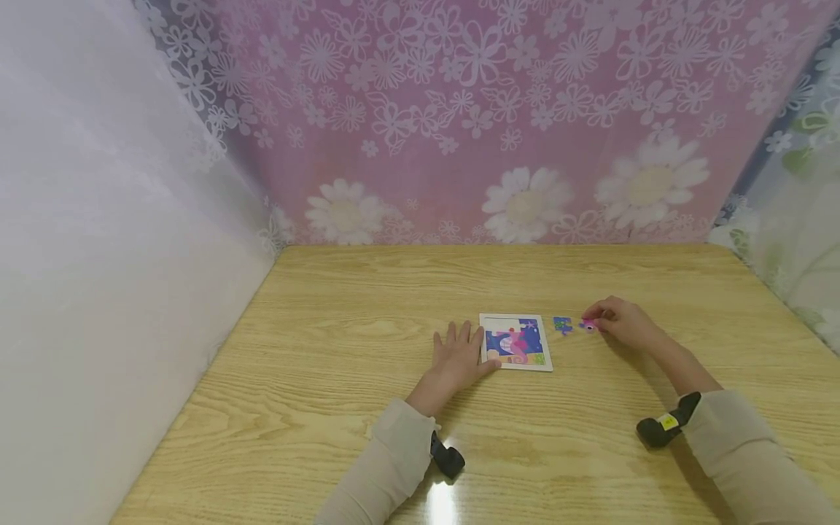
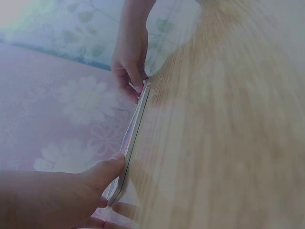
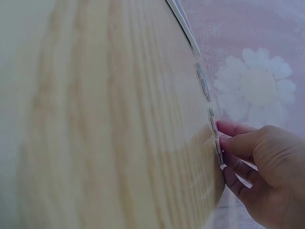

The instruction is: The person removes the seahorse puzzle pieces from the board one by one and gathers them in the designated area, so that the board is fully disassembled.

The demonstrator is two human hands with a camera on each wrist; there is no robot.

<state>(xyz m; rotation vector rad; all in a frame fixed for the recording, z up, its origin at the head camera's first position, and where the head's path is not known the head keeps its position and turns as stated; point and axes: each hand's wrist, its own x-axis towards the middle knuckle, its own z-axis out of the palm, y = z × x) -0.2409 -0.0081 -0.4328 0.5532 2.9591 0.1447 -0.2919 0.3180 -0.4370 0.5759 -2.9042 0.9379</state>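
A square jigsaw puzzle in a white frame (image 1: 525, 367) lies on the table, showing a pink seahorse on blue, with a white unfilled area along its upper left. My left hand (image 1: 457, 362) rests beside it, fingers spread at the left edge and thumb on the lower border. Right of the frame lies a loose blue and green puzzle piece (image 1: 562, 325). Farther right, my right hand (image 1: 626, 324) pinches a pink puzzle piece (image 1: 588, 325) between thumb and fingers. The right wrist view shows this right hand (image 3: 267, 167) low at the tabletop, its fingertips around the piece's edge.
The wood-grain table (image 1: 341, 328) reaches back to a pink flowered curtain (image 1: 420, 168). A pale white sheet (image 1: 118, 219) hangs along the left side, and a leaf-patterned cloth (image 1: 800, 219) along the right. Black wrist cameras (image 1: 448, 459) are strapped at both sleeves.
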